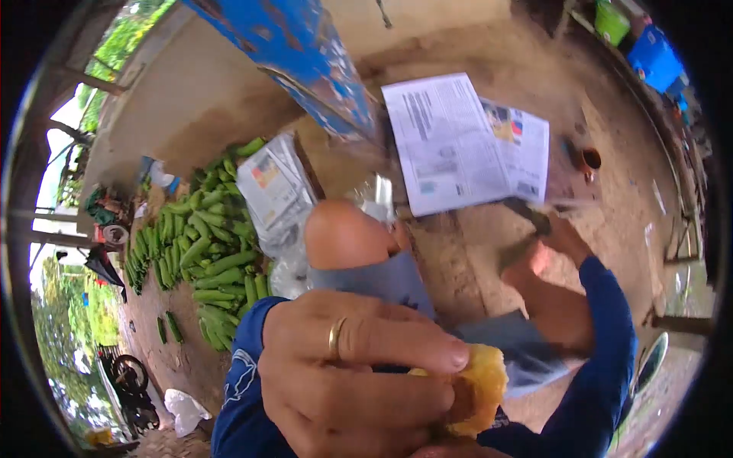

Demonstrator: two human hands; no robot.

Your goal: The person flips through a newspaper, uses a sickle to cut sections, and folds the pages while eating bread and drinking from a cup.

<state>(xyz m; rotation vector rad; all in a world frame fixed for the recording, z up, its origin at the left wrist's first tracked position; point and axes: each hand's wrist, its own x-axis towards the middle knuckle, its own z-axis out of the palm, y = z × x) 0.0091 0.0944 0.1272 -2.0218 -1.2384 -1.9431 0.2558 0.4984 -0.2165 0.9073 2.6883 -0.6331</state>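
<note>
Close to the camera at bottom centre, my left hand (351,366), with a gold ring on one finger, pinches a piece of yellow food (481,389). My right hand (565,240) is lower down to the right, beside my bare knee, its fingers closed round the handle of a dark knife (528,214). The knife lies near the lower edge of the printed papers (447,145). Both sleeves are blue.
A large pile of green bananas (210,237) covers the floor at left. Plastic-wrapped papers (271,187) lie beside it. A blue post (305,57) rises at the top. A brown cup (589,159) stands at right, a motorcycle (131,378) at lower left.
</note>
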